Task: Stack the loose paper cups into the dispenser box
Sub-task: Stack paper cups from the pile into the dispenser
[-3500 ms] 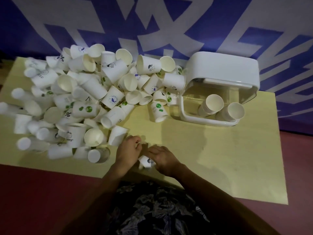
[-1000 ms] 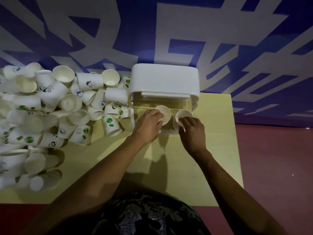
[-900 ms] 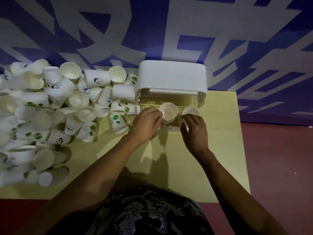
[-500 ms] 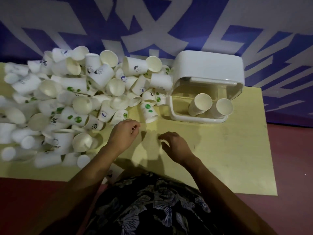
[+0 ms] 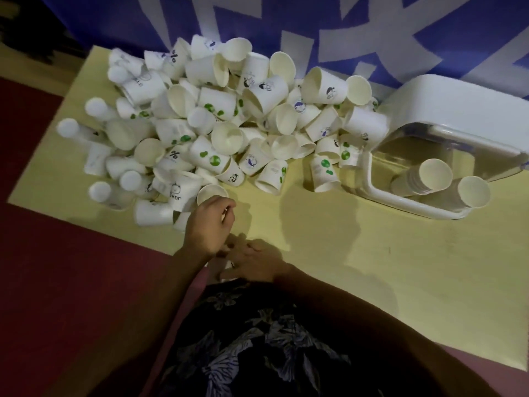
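A big heap of loose white paper cups (image 5: 226, 121) covers the left and middle of the yellow table (image 5: 357, 253). The white dispenser box (image 5: 446, 118) lies open at the right, with two nested cup stacks (image 5: 435, 179) inside, mouths toward me. My left hand (image 5: 210, 224) has curled fingers against a cup (image 5: 211, 192) at the heap's near edge; its grip is hidden. My right hand (image 5: 252, 260) reaches left at the table's front edge, its fingers round a small cup (image 5: 224, 267) that is mostly hidden.
Behind the table hangs a blue and white patterned wall (image 5: 343, 30). Dark red floor (image 5: 57, 282) lies on the left, in front of the table. Bare yellow tabletop stretches between my hands and the dispenser box. A single green-spotted cup (image 5: 323, 174) stands just left of the box.
Both hands left the stacks in the dispenser box and came back to the near edge. The left hand reached the heap's edge; the right hand went to a cup at the table's front.
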The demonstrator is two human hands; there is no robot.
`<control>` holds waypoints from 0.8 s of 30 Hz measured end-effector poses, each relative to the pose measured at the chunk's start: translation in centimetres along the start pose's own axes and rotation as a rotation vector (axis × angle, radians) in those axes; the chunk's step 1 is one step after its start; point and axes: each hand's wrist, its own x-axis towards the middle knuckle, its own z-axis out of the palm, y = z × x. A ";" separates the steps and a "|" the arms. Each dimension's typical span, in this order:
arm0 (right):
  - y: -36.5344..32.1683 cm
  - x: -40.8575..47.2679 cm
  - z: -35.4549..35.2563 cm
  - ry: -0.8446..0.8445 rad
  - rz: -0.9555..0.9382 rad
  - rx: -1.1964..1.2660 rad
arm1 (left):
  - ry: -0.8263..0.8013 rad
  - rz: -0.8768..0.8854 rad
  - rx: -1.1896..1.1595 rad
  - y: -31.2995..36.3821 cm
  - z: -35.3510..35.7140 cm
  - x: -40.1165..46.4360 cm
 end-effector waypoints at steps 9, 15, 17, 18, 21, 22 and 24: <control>-3.4 0.6 -3.2 0.180 -0.051 -0.096 | 0.082 -0.028 0.068 -3.0 -0.6 -2.2; -0.9 -1.4 -4.3 0.255 0.112 0.128 | -0.148 -0.079 0.112 -3.0 0.8 -1.1; -0.1 -2.1 -4.5 0.313 0.241 0.171 | -0.215 -0.089 0.147 -2.8 1.1 -0.6; 0.4 -2.4 -4.6 0.343 0.322 0.201 | -0.216 -0.082 0.170 -2.8 1.2 -0.3; 1.5 -3.3 -5.0 0.434 0.546 0.390 | -0.173 -0.060 0.246 -2.4 1.3 0.2; 1.9 -3.6 -5.0 0.451 0.594 0.426 | -0.166 -0.059 0.264 -2.3 1.4 0.4; 2.4 -4.3 -5.1 0.478 0.640 0.434 | -0.167 -0.070 0.277 -2.0 1.6 0.7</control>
